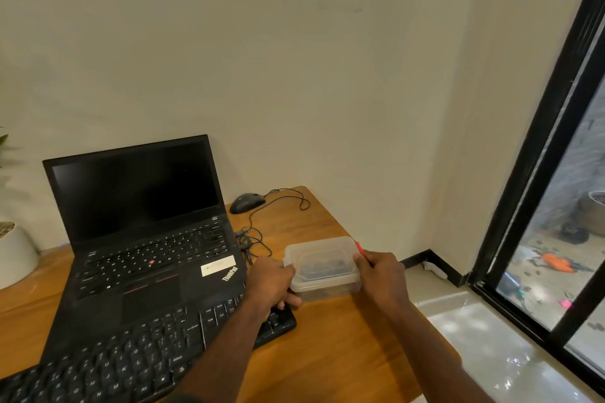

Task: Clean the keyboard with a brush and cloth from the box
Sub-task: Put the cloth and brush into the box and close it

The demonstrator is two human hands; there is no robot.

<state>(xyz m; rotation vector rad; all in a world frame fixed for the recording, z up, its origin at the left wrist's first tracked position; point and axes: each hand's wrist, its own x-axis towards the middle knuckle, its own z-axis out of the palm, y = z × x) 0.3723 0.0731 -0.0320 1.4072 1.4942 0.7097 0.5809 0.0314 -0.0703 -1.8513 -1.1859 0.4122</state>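
A clear plastic box (322,267) with its lid on stands on the wooden desk (343,347), right of the laptop. Something dark shows dimly through its walls. My left hand (270,283) grips the box's left end. My right hand (381,275) is at the right end and pinches a thin red stick (360,248) that pokes up beside the box. A black external keyboard (140,353) lies in front of the laptop, under my left forearm.
An open black laptop (144,222) with a dark screen stands at the left. A black wired mouse (247,202) and its tangled cable (255,239) lie behind the box. A white plant pot (14,255) is far left. The desk's right edge drops to a tiled floor by a window.
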